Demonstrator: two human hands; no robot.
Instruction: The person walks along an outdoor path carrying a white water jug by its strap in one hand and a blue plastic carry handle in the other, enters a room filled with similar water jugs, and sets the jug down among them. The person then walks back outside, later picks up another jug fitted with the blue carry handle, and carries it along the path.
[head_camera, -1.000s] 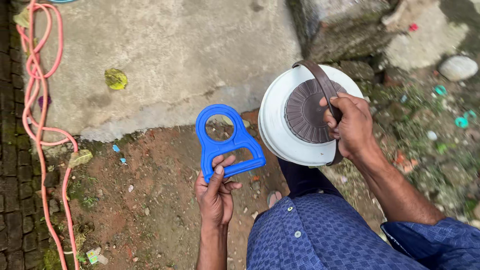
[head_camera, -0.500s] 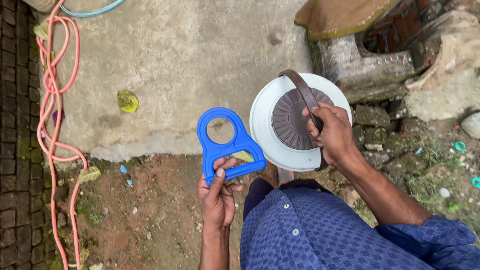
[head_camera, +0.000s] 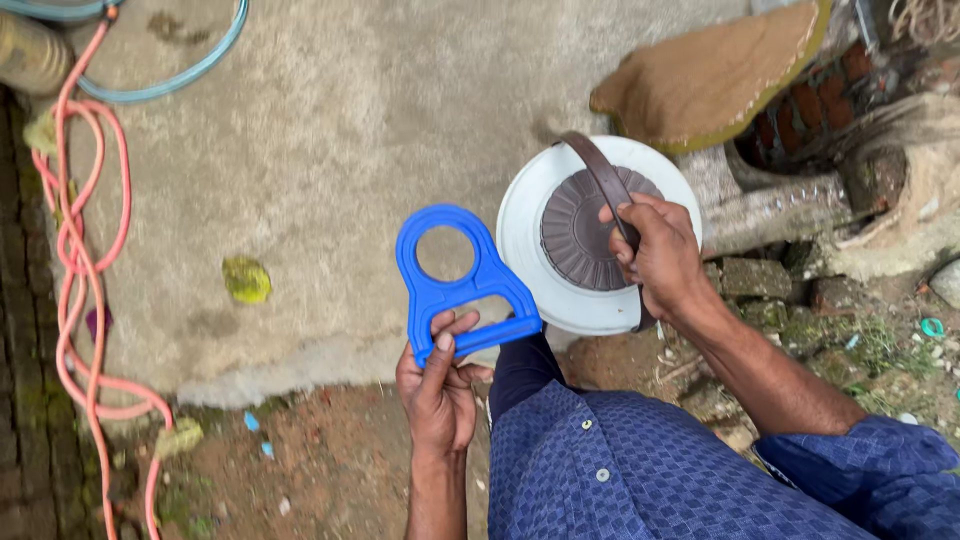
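Left hand (head_camera: 437, 392) closed on the blue handle's (head_camera: 455, 281) bar, ring outward; right hand (head_camera: 660, 255) closed around the bucket's (head_camera: 530, 240) strap (head_camera: 600, 180), carrying it.

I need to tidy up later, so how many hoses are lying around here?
2. A pink hose loops down the left edge beside the concrete slab; a teal hose curves across the top-left corner. More may lie outside the view.

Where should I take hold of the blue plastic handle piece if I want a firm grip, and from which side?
Grip the straight bar at the base of the blue handle piece, coming from below. That bar spans an open slot, so fingers can curl through it, as the left hand does now. The ring end points away toward the concrete slab and is probably awkward to close a hand on.
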